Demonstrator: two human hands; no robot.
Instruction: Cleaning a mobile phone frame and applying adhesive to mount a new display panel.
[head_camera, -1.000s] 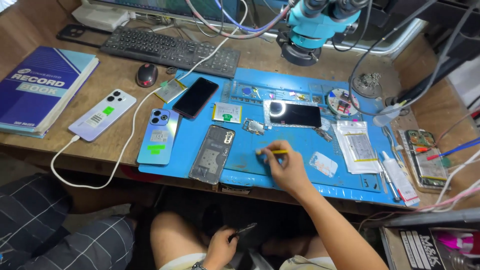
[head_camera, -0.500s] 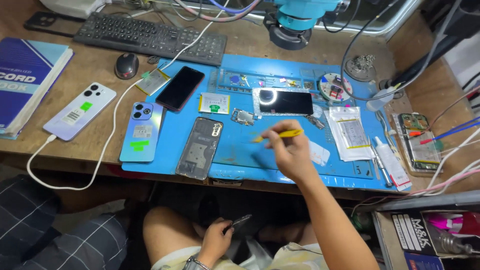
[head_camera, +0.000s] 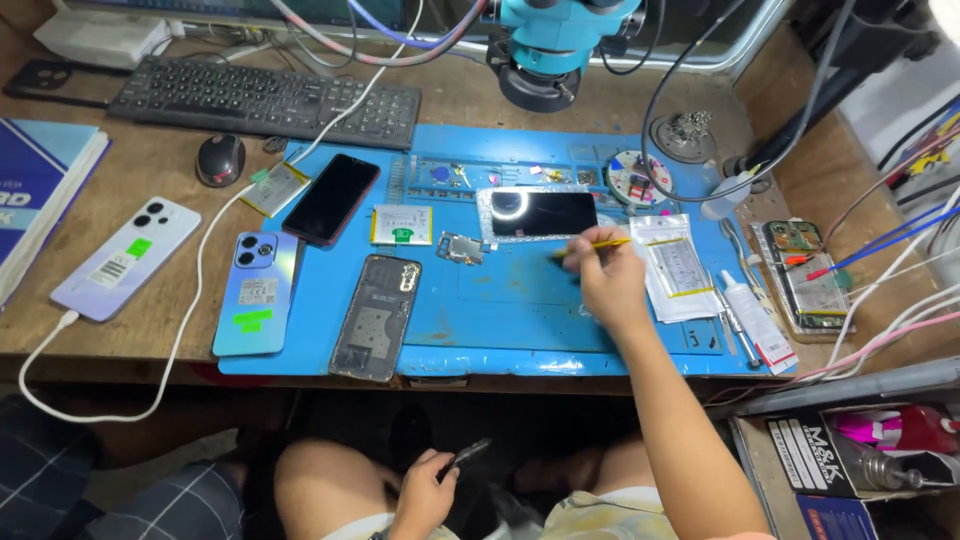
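Starting at the far left, well away from both hands, a blue-covered book (head_camera: 40, 190) lies at the bench edge, and a pale phone (head_camera: 125, 258) beside it trails a white cable (head_camera: 190, 300). Left of the right hand, three more phone bodies rest on the blue work mat (head_camera: 500, 310): a light blue one (head_camera: 256, 292), a black-screened one (head_camera: 332, 198) and an opened dark one (head_camera: 376, 316). One mouse (head_camera: 220, 158) and one keyboard (head_camera: 268, 100) sit farther back on the wooden bench (head_camera: 150, 330). Below the bench, over the lap, the left hand (head_camera: 425, 495) is clenched around dark tweezers (head_camera: 462, 455). Just above the right hand lies a detached phone screen (head_camera: 543, 213), under a teal microscope (head_camera: 560, 40). The right hand (head_camera: 610, 285) pinches a thin yellow tool (head_camera: 590, 245), its tip just beside that screen. Right of it lie a clear packet (head_camera: 678, 268), a white tube (head_camera: 757, 322) and an exposed circuit board (head_camera: 808, 275) with coloured wires.
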